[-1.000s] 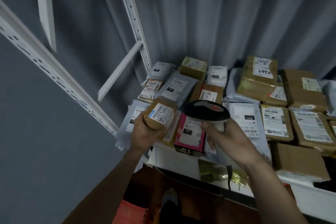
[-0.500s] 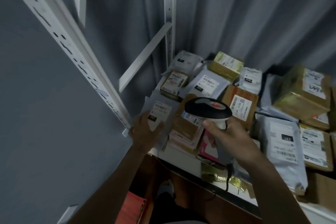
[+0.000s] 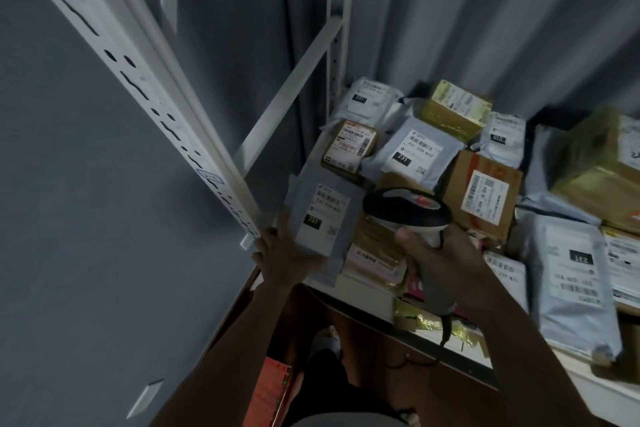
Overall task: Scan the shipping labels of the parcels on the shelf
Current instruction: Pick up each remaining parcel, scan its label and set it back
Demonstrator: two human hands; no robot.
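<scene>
Many parcels lie on a white shelf [image 3: 363,302], labels facing up. My left hand [image 3: 287,253] grips a grey poly mailer [image 3: 322,215] by its lower left edge at the shelf's front left corner; its white label reads 231. My right hand [image 3: 446,260] is shut on the handle of a black and white barcode scanner [image 3: 408,210], whose head hovers just right of that mailer, over a brown parcel [image 3: 377,239]. Behind lie a small brown box [image 3: 349,146], a grey mailer marked 231 [image 3: 412,152] and a cardboard box [image 3: 485,198].
A slotted white upright [image 3: 138,87] slants down to the shelf's front left corner, and a diagonal brace [image 3: 287,97] runs to the rear post [image 3: 337,10]. Grey curtain hangs behind. More mailers and boxes [image 3: 571,284] fill the right side. A brown carton [image 3: 346,322] sits below.
My left hand let go of the small brown parcel it held a second ago and took hold of the grey mailer at the left corner. The view swung left; the scanner stayed in my right hand.
</scene>
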